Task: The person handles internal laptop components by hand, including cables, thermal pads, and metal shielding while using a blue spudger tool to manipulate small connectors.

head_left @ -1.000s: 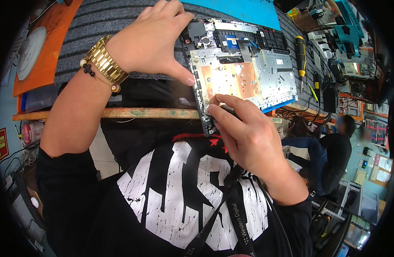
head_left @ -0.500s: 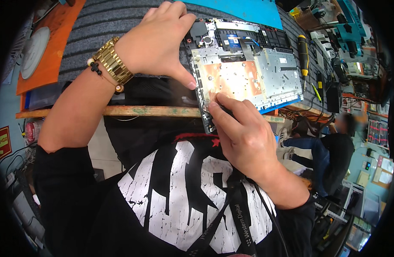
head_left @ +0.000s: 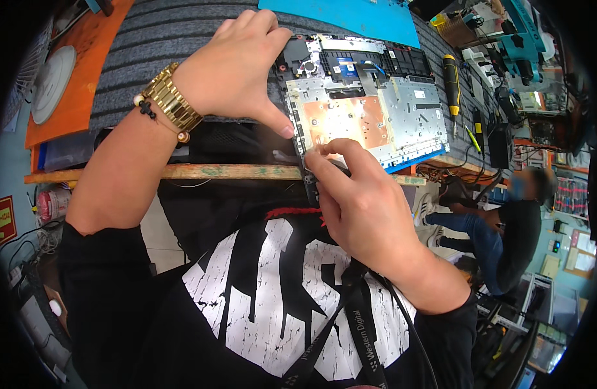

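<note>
An opened laptop top case (head_left: 412, 120) lies tilted at the bench edge, its metal inner side up, with a copper-coloured patch (head_left: 366, 120) in the middle. My left hand (head_left: 237, 74) grips it by the left side, thumb on the near rim and fingers bent round the far left corner. Over the near left corner, my right hand (head_left: 363, 198) has its thumb and index finger pinched together against the case edge. Whatever sits between those fingertips is hidden. Along the far side of the case run a silver hinge strip (head_left: 350, 44) and a dark ribbed section.
Right of the case lie a yellow-black screwdriver (head_left: 451, 87) and a yellow-green pen-like tool (head_left: 473, 139). A blue mat (head_left: 350, 18) covers the far bench. At left is an orange board (head_left: 78, 84) with a white disc. A seated person (head_left: 506, 227) is at the right.
My right hand has shifted slightly left along the near edge of the case, its fingers still pinched. The left hand keeps its hold. The seated person has moved a little.
</note>
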Available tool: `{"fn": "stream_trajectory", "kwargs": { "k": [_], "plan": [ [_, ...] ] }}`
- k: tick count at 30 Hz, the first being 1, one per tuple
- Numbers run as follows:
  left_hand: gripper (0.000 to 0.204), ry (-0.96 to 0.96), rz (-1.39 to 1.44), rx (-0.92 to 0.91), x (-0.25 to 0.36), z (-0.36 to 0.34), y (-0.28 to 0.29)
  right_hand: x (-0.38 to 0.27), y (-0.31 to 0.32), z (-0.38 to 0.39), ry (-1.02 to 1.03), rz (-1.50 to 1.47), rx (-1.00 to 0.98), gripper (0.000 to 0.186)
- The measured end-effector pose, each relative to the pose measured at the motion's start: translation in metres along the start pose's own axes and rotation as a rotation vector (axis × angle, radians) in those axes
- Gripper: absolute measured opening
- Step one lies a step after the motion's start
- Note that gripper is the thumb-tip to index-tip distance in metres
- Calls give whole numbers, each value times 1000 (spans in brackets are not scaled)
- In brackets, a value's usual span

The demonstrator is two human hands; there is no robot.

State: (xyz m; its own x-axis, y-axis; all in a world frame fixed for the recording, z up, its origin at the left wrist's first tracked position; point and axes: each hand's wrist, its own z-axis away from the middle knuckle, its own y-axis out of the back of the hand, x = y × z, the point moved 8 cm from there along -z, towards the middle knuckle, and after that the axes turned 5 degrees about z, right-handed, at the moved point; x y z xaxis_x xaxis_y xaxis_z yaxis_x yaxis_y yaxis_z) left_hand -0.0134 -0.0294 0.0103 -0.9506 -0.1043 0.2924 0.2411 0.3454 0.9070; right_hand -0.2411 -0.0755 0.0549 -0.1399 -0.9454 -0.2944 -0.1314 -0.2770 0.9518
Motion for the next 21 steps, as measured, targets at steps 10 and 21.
{"fn": "stream_trajectory", "kwargs": {
  "k": [10,21],
  "plan": [
    [143,-45,9,43,2,2,2,10,3,-16,31,-10,-191,40],
    [142,-59,-4,58,3,2,4,20,-3,-14,-93,-58,-121,40]
  ]
}}
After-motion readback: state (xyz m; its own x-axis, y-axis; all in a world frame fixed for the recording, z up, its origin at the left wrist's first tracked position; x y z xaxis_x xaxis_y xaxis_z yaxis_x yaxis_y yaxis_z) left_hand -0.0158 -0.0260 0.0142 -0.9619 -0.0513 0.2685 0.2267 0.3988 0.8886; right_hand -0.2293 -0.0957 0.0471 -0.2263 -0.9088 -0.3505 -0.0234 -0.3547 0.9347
